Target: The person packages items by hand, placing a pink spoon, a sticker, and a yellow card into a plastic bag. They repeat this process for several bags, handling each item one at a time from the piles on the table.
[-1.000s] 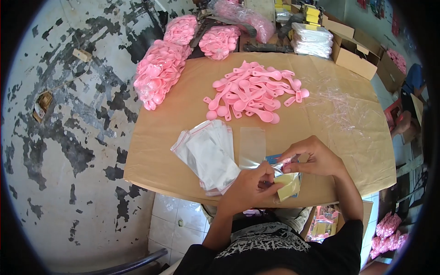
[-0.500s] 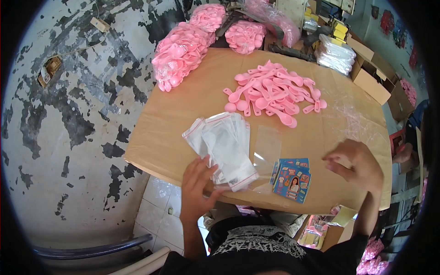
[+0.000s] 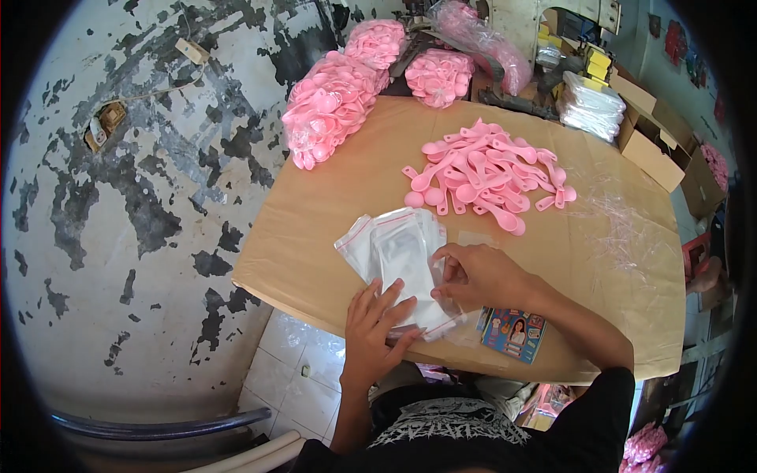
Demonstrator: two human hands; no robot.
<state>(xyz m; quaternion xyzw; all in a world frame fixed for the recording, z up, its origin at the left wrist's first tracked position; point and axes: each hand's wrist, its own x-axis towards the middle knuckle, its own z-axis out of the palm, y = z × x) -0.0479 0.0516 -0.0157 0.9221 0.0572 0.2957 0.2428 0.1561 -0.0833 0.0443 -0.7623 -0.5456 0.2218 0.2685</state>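
Observation:
A stack of clear plastic bags with red seal lines lies fanned on the table. My left hand rests on the lower left of the stack, its fingers spread. From the right, my right hand reaches over the stack's right edge. Its thumb and index fingertip are apart at the top bag, the other fingers curled; whether they touch the film is hard to tell. Under my right forearm lie blue printed cards, partly covered. A clear film piece shows behind that hand.
Loose pink spoons are heaped beyond the bags on the brown-covered table. Bagged pink spoons stand at the back left. A pile of packed clear bags and an open carton sit at the back right.
My right hand has moved left from beside the cards to the bag stack, its forearm now over part of the cards. My left hand stays on the bags. The view has shifted slightly.

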